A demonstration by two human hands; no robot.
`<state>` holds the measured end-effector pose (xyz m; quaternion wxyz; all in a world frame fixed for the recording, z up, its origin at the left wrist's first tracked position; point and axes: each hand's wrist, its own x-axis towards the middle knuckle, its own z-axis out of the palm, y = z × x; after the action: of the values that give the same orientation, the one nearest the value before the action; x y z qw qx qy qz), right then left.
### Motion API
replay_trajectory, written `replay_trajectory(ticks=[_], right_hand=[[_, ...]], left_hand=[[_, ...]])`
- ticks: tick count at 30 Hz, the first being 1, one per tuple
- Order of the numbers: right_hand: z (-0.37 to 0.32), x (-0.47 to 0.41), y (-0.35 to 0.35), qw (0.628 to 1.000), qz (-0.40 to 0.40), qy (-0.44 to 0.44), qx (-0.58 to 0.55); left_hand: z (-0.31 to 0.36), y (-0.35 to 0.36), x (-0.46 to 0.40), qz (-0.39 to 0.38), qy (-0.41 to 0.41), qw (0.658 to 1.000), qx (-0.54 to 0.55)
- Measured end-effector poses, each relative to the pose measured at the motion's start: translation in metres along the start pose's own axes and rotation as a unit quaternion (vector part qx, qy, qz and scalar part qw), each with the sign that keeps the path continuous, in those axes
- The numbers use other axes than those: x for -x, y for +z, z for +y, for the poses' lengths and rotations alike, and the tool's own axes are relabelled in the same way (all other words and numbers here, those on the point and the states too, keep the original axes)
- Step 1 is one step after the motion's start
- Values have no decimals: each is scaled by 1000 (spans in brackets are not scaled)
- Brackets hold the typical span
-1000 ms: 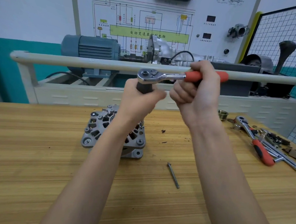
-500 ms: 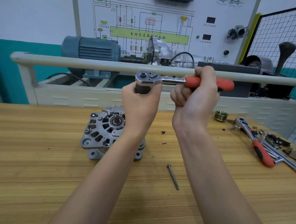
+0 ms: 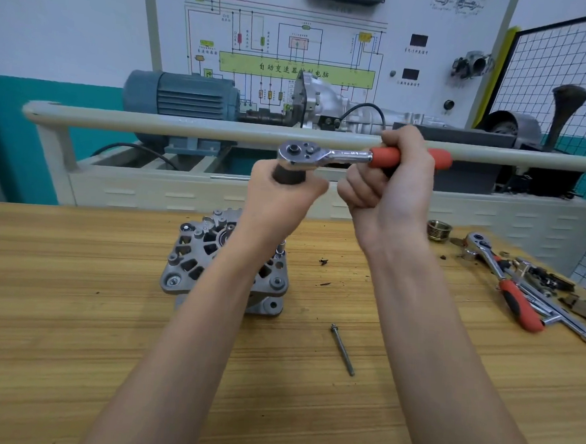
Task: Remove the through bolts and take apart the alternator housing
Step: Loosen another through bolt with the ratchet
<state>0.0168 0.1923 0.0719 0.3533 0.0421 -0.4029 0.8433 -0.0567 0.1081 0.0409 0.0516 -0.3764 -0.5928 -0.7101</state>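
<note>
A grey alternator [image 3: 193, 260] sits upright on the wooden bench, partly hidden behind my left forearm. My right hand [image 3: 389, 200] grips the red handle of a ratchet wrench [image 3: 326, 154], held level above the alternator. My left hand [image 3: 279, 200] grips the dark socket extension [image 3: 287, 177] under the ratchet head. The extension's lower end reaches a raised through bolt [image 3: 282, 246] at the housing's right rim. One removed through bolt [image 3: 343, 349] lies loose on the bench in front of the alternator.
A second red-handled ratchet [image 3: 507, 286] and several loose tools and parts [image 3: 554, 299] lie at the bench's right edge. A brass threaded ring [image 3: 438, 230] stands near them. A cream rail [image 3: 187, 124] and a blue motor [image 3: 182, 95] stand behind the bench.
My right hand has swung the ratchet handle back and forth by a small angle. My left hand stays on the extension. The alternator and loose bolt have not moved.
</note>
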Motion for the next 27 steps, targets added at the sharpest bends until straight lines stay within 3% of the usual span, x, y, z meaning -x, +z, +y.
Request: replay_trajectory(ticks=[3, 7, 9, 13, 16, 19, 22, 24, 27], right_hand=[[14, 11, 10, 994, 56, -97, -14], [11, 11, 10, 997, 34, -74, 2], [2, 6, 4, 999, -4, -22, 24], [-13, -6, -7, 993, -82, 79, 29], [-15, -6, -8, 991, -95, 93, 30], [-6, 0, -1, 998, -35, 37, 25], [10, 11, 10, 997, 39, -65, 2], [20, 18, 15, 993, 42, -114, -10], [21, 18, 16, 994, 22, -109, -4]], left_hand=[[-2, 14, 3, 166, 13, 986, 5], [-2, 15, 3, 178, 7, 984, 20], [1, 7, 1, 104, -8, 994, 11], [4, -14, 0, -152, 18, 987, -39], [5, -19, 1, -187, 26, 981, -45], [5, -14, 0, -121, 10, 993, -17], [3, 2, 0, 79, -6, 997, 14], [2, 11, 2, 175, 2, 984, 38], [1, 11, 3, 192, 5, 980, 52]])
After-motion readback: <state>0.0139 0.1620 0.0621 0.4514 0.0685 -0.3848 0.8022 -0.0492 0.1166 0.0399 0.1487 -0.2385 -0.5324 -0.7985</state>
